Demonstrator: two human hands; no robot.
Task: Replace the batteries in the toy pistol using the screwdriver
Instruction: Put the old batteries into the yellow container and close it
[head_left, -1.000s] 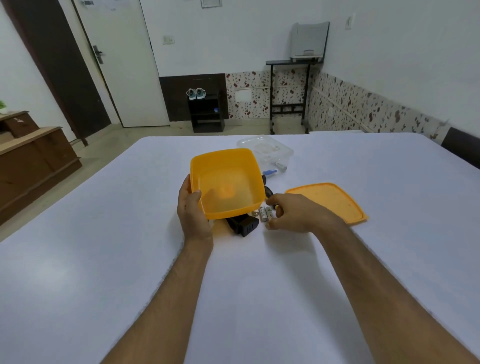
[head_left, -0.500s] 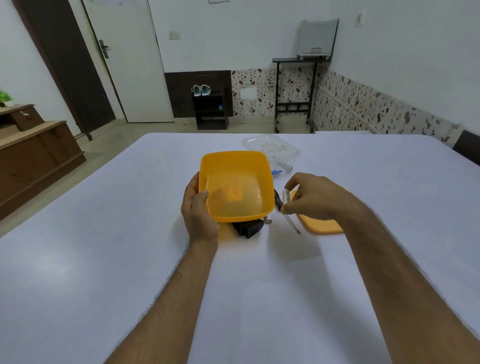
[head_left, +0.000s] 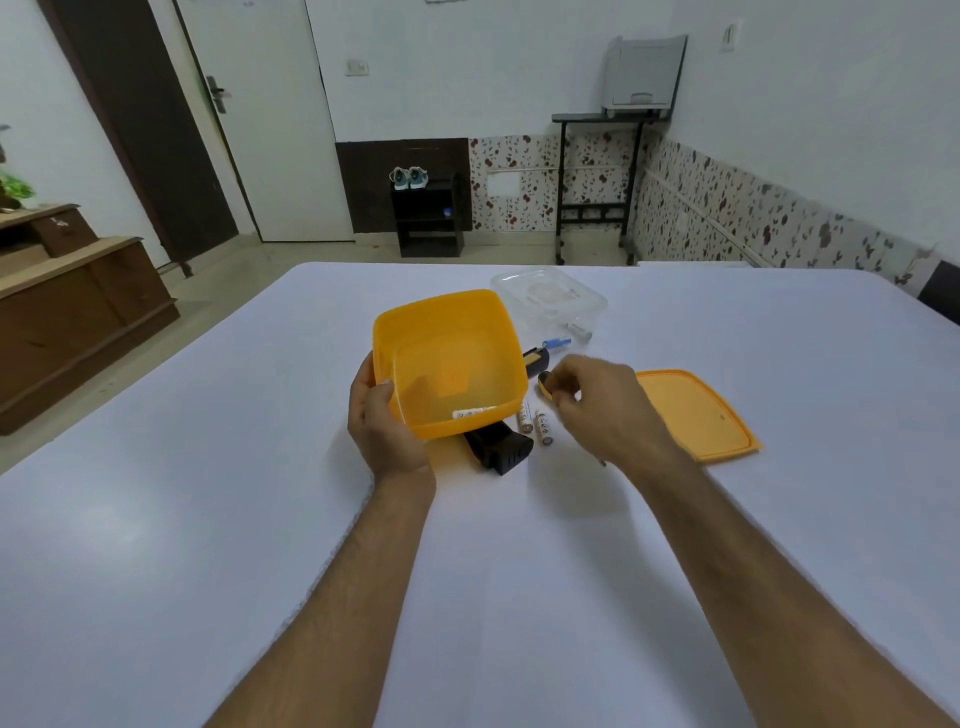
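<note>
Fingers of your left hand (head_left: 387, 423) curl round the near-left rim of the yellow tub (head_left: 447, 361), holding it tilted toward you; one battery (head_left: 474, 413) lies inside. Your right hand (head_left: 597, 405) pinches the yellow-and-black screwdriver (head_left: 545, 385) by its handle, just right of the tub. Two more batteries (head_left: 535, 420) lie on the tabletop (head_left: 208, 519) between your hands. The toy pistol (head_left: 498, 449) lies partly under the tub, only its black grip showing. An orange lid (head_left: 696, 413) rests to the right, a clear container (head_left: 550, 299) beyond. You seem to be laying out parts. Next, set the tub aside, free the pistol and find its cover screw.
</note>
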